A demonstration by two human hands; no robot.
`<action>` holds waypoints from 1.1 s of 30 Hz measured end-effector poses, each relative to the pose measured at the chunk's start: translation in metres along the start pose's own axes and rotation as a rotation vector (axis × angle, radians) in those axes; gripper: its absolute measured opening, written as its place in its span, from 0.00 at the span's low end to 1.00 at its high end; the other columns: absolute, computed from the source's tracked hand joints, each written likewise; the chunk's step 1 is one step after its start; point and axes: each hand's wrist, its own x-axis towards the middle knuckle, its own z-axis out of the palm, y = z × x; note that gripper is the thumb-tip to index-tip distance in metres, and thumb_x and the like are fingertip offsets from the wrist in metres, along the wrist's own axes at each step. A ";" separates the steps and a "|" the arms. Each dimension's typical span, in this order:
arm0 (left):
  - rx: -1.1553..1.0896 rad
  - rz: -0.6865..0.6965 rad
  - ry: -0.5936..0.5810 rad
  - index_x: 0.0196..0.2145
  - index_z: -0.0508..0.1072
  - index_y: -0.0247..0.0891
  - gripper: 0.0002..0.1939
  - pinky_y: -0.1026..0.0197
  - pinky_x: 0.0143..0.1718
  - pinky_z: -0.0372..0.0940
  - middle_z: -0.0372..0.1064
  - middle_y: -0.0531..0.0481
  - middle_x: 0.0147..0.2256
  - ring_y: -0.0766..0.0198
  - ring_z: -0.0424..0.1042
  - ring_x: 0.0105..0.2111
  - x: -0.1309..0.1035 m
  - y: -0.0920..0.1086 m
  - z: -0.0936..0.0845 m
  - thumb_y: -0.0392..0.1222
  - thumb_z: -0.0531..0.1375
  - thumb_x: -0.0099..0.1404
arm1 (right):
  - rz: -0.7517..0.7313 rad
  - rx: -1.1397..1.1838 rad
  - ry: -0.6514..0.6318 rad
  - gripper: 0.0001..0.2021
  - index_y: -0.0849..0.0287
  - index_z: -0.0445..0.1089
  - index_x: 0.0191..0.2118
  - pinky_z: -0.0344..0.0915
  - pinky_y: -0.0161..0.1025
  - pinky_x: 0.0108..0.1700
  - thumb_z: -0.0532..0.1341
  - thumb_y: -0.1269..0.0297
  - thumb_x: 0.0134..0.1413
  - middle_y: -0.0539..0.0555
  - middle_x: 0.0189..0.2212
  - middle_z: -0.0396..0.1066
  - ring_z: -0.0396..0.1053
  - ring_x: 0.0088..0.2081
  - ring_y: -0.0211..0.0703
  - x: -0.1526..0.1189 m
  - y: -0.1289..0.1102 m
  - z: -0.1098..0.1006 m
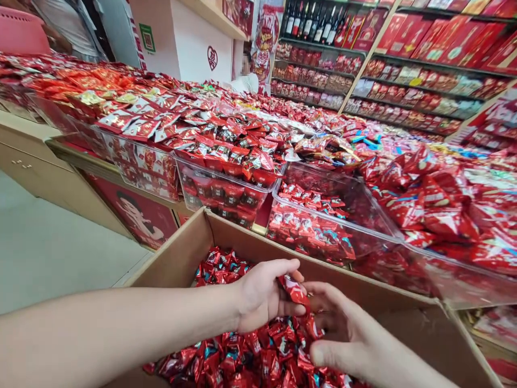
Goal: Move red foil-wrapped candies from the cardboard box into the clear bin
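Note:
An open cardboard box in front of me holds a heap of small red wrapped candies with bits of blue on the wrappers. Over the heap, my left hand curls its fingers round a few of the wrapped candies; one red wrapper shows between thumb and fingers. My right hand faces it from the right, its fingers and thumb bent round candies at the same handful. The palms hide part of what lies between them. Just beyond the box, a clear plastic bin is partly filled with similar red candies.
More clear bins heaped with red packets line the counter. Large red packets pile up at the right. Behind are shelves with bottles and boxes. A person stands at the upper left near a pink basket; another person is farther back.

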 end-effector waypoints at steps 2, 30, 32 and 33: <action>0.003 0.028 0.039 0.28 0.63 0.33 0.12 0.67 0.28 0.60 0.60 0.52 0.23 0.72 0.61 0.22 0.001 -0.003 0.001 0.46 0.51 0.56 | 0.081 0.165 -0.051 0.15 0.59 0.59 0.34 0.63 0.34 0.29 0.62 0.57 0.42 0.50 0.27 0.63 0.62 0.28 0.37 0.004 0.020 0.003; 0.616 0.021 0.084 0.31 0.63 0.37 0.15 0.67 0.26 0.52 0.60 0.56 0.23 0.73 0.57 0.23 -0.001 -0.009 0.003 0.43 0.61 0.45 | -0.099 -0.015 0.302 0.11 0.59 0.62 0.40 0.62 0.36 0.36 0.53 0.61 0.52 0.53 0.33 0.66 0.63 0.35 0.41 -0.001 0.014 -0.015; 0.632 0.062 0.111 0.32 0.64 0.37 0.16 0.67 0.27 0.52 0.60 0.56 0.23 0.72 0.57 0.24 -0.002 -0.009 0.003 0.45 0.61 0.45 | -0.120 -0.014 0.289 0.11 0.60 0.63 0.36 0.61 0.35 0.32 0.56 0.58 0.49 0.52 0.28 0.65 0.62 0.31 0.39 0.000 0.015 -0.015; 0.639 0.085 0.135 0.32 0.64 0.37 0.16 0.67 0.28 0.52 0.60 0.56 0.23 0.72 0.57 0.24 -0.001 -0.009 0.002 0.45 0.61 0.45 | -0.116 -0.005 0.275 0.11 0.60 0.64 0.33 0.60 0.33 0.30 0.57 0.57 0.48 0.51 0.25 0.64 0.61 0.28 0.37 0.001 0.015 -0.014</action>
